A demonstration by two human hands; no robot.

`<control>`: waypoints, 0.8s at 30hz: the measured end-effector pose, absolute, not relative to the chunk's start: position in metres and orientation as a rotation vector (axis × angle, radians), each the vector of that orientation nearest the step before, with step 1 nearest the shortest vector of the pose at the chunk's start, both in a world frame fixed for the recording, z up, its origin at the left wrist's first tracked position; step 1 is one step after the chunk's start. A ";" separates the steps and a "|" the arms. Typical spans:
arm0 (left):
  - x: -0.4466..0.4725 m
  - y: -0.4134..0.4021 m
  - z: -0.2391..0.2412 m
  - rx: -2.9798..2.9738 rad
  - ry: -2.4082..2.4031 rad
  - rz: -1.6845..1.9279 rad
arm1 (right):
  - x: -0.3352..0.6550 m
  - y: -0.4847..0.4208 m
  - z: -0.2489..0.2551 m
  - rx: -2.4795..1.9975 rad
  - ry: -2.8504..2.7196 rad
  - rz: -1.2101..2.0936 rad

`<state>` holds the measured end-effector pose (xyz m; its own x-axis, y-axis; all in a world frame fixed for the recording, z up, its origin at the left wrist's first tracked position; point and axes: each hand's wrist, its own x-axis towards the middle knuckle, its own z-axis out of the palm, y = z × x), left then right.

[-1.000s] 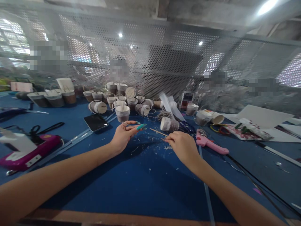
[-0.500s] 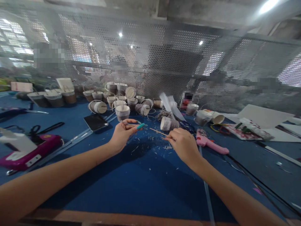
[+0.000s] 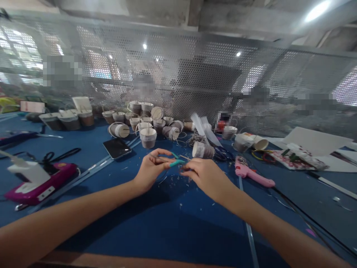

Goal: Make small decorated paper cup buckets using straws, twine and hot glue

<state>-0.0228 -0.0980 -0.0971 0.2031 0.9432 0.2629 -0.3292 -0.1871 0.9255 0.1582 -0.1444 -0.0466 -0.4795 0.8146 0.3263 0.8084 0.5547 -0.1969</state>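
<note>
at table (image 3: pixel 178 223), left hand (image 3: pixel 150 170) pinches stick (image 3: pixel 184 157)

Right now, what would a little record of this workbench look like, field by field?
Left hand: fingers pinch a thin stick
Right hand: fingers curled on the stick's other end
Surface: blue table
Behind the hands: heap of small paper buckets; one more, the tipped bucket, lies on its side
Left of the hands: dark phone, magenta and white tool
Right of the hands: pink glue gun
Backdrop: perforated metal screen
</note>
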 end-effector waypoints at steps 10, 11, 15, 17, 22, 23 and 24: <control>-0.025 -0.079 -0.095 0.817 0.677 1.356 | 0.127 -0.106 -0.024 -1.597 -2.347 -0.394; -0.026 -0.076 -0.095 0.793 0.679 1.355 | 0.124 -0.103 -0.027 -1.584 -2.341 -0.437; -0.026 -0.068 -0.099 0.755 0.692 1.379 | 0.120 -0.093 -0.040 -1.516 -2.325 -0.504; -0.021 -0.064 -0.100 0.761 0.663 1.390 | 0.123 -0.090 -0.043 -1.513 -2.291 -0.526; 0.005 -0.041 -0.095 0.812 0.524 1.377 | 0.142 -0.082 -0.037 -1.524 -2.146 -0.614; 0.010 -0.034 -0.091 0.822 0.511 1.381 | 0.146 -0.080 -0.036 -1.516 -2.122 -0.626; 0.015 -0.027 -0.087 0.845 0.499 1.375 | 0.151 -0.078 -0.034 -1.511 -2.100 -0.630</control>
<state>0.0152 -0.0274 -0.0867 0.1618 0.9734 0.1623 -0.6429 -0.0208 0.7656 0.1513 -0.0778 -0.0338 -0.2795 0.7357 0.6170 0.9538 0.2864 0.0907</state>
